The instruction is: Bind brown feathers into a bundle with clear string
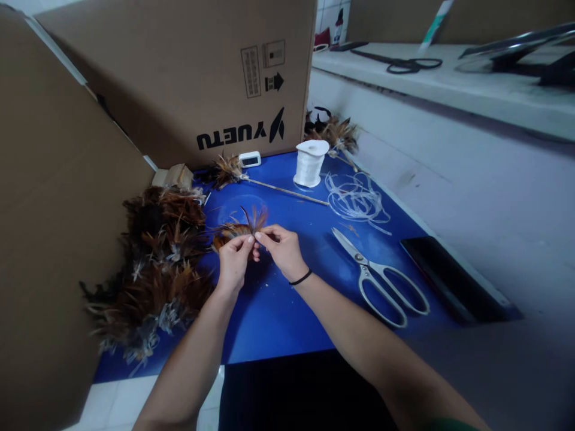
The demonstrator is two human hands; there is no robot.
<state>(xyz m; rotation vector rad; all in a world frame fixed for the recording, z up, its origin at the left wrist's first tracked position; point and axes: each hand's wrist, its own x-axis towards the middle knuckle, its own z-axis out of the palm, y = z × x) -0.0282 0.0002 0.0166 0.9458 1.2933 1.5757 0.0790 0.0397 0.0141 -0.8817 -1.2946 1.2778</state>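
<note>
Over the blue tabletop (287,323), my two hands meet around a small bunch of brown feathers (233,229). My left hand (236,257) pinches the bunch near its quill ends, thumb on top. Against it, my right hand (283,248) closes thumb and finger on the same feathers, whose tips fan upward and to the left. A heap of brown and black feather bundles (166,269) lies left of my hands. Behind them rests a thin stick (287,190) with feathers (227,172) on its left end. Large scissors (377,275) lie partly open on the right.
A white spool (311,163) stands at the back beside loose clear strips (357,200). A small white device (250,159) sits by a tall cardboard box (179,78). At right lies a dark phone-like slab (453,278). Black scissors (404,63) rest on the ledge (494,90).
</note>
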